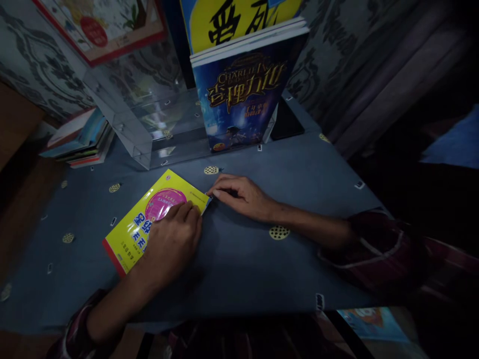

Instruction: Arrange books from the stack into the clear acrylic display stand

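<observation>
A yellow paperback book with a pink oval and blue Chinese lettering lies at an angle on the cloth-covered table. My left hand rests on its cover with fingers curled and pressed together, holding the book down and hiding part of the title. At the book's upper right corner, my right hand has thumb and forefinger closed in a pinch. The corner between those fingertips looks slightly bent or lifted, though the detail is small and dark.
Behind the book, a clear acrylic stand holds upright books, including a dark blue book in front. Stacked books lie at the left, and a dark flat object sits behind the stand's right end. The tablecloth has pineapple prints.
</observation>
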